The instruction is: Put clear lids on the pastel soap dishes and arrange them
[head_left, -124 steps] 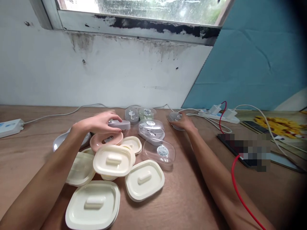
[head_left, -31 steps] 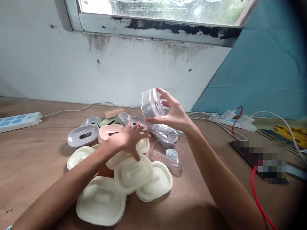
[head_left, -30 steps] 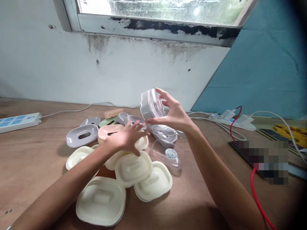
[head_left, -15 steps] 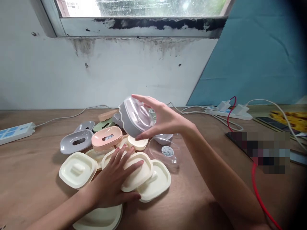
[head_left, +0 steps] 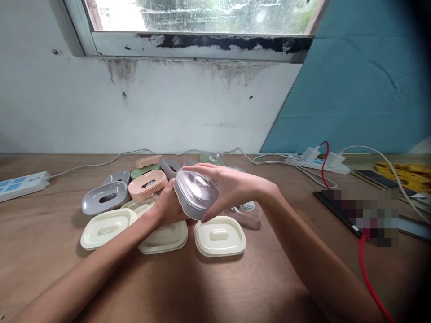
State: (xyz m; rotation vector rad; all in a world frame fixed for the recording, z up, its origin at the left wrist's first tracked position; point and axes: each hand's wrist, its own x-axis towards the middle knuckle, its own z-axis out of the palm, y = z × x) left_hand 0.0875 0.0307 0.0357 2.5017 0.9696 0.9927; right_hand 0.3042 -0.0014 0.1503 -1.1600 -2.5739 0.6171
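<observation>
My right hand [head_left: 232,186] is closed on a grey soap box [head_left: 193,195] with a clear lid, tilted above the middle of the pile. Thumb and fingers span its sides. Behind the box is my left hand [head_left: 168,202], its fingers mostly hidden, so I cannot tell whether it grips anything. Under and beside my left wrist lie cream oval lids: one on the left [head_left: 107,229], one in the middle [head_left: 164,237], and one apart on the right [head_left: 220,237]. A pink slotted soap dish [head_left: 147,184] and a grey slotted dish [head_left: 106,197] sit left of my hands.
Clear lids with round labels [head_left: 247,206] lie right of the held box. Green pieces [head_left: 212,158] stand farther back. Power strips [head_left: 25,186] and cables run along the wall. A dark phone-like device [head_left: 336,213] with a red cable [head_left: 362,260] lies at right.
My right hand has lowered the soap box. My left hand has moved from the cream lids up behind the box. The cream lids now lie farther apart, one alone at right.
</observation>
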